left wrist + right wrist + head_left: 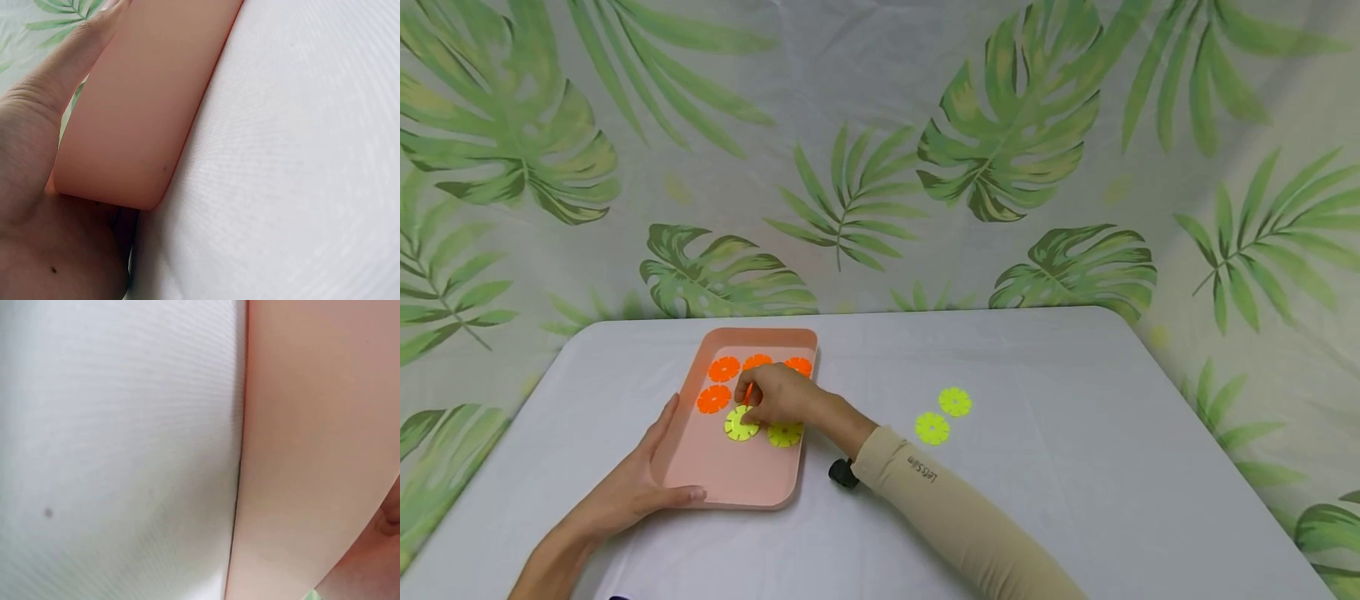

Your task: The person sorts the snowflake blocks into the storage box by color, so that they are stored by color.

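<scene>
A pink tray (700, 467) holds several flat notched plastic discs. Orange discs (714, 399) lie in its far part, with a yellow-green disc (785, 435) near its right wall. My right hand (782, 393) is over the tray and pinches an orange notched disc (748, 393), seen almost edge-on and partly hidden by the fingers. Right below it is another yellow-green disc (741, 424), with the thumb tip at its edge; I cannot tell whether the two are joined. My left hand (634, 490) rests against the tray's near left corner, fingers stretched along the left side, thumb along the near rim.
Two more yellow-green discs (955, 402) lie on the white table (1075, 467) right of the tray. A small black object (843, 473) shows beside the right wrist. Behind the table hangs a leaf-patterned cloth (865, 100).
</scene>
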### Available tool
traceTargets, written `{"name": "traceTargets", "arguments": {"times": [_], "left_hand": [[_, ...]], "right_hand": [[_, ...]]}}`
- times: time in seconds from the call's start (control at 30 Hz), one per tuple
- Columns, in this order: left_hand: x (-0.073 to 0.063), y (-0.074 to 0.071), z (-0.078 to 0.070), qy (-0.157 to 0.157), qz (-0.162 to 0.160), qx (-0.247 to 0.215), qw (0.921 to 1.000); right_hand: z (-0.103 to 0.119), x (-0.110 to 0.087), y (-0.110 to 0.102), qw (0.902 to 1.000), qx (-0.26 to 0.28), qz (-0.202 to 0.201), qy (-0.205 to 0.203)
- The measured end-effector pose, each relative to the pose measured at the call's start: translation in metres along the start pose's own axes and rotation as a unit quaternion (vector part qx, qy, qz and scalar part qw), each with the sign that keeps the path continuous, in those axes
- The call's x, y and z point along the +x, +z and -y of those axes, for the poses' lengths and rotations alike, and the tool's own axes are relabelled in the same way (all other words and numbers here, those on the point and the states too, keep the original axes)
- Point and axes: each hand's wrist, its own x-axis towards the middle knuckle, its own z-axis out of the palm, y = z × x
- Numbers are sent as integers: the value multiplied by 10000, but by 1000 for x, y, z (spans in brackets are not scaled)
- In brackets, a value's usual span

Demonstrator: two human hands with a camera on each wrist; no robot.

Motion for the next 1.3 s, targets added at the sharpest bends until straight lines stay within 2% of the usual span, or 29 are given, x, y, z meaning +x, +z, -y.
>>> {"name": "traceTargets", "arguments": {"times": [0.23,0.47,0.63,0.83,0.9,1.3], "left_hand": [[1,0,0,2,28,-55,10000],[1,0,-1,-27,29,-28,10000],[1,1,-1,-49,39,-32,10000],[1,1,0,-68,43,-72,9999],[1,1,0,-62,43,-94,9999],[1,1,-1,-70,-2,-65,10000]], "right_hand": [[2,-4,1,9997,-170,-139,68],[-1,-8,-1,9995,151,-259,-71],[-8,-13,-8,9963,676,-365,-386],[-19,-23,-22,9870,1149,-524,-990],[-22,-27,-27,9840,1290,-604,-1071],[-53,-63,-56,9807,1354,-1069,-920]]}}
